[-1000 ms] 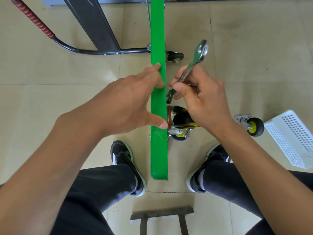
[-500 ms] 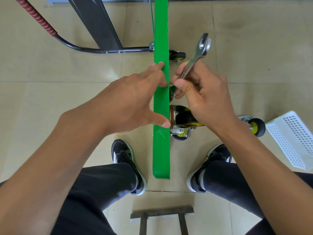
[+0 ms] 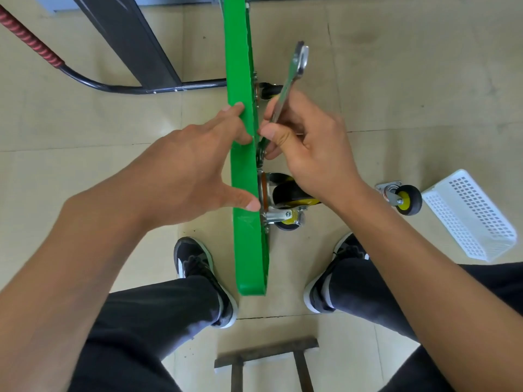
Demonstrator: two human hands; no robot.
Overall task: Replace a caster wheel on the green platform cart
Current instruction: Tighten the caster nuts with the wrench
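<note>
Head view: I look down between my knees at a tiled floor (image 3: 396, 80), with the green platform cart (image 3: 243, 171) stood on its edge and running away from me.
Left hand: my left hand (image 3: 186, 171) braces the cart's upper edge, fingers straight along the green rim, thumb tip pressed against it beside the caster plate; this grip is open, nothing curled round anything.
Right hand: my right hand (image 3: 311, 148) is closed round the wrench (image 3: 291, 77), thumb and fingers pinching its shaft; the ring end points up and away, the lower end meets the cart's underside just above the mounted caster.
Mounted caster: the caster wheel (image 3: 285, 193), black tyre with a yellow hub, sits bolted to the cart's underside directly below my right hand.
Loose caster: a second caster (image 3: 402, 198) lies on the floor to the right, well apart from the cart.
Basket: a white perforated basket (image 3: 469, 216) rests tilted just beside that loose caster.
Far end: another cart wheel (image 3: 268, 90) shows beyond the wrench, and the cart's black handle (image 3: 113, 87) lies on the floor to the left.
Feet: my black shoes (image 3: 203, 273) stand either side of the cart's near end.
</note>
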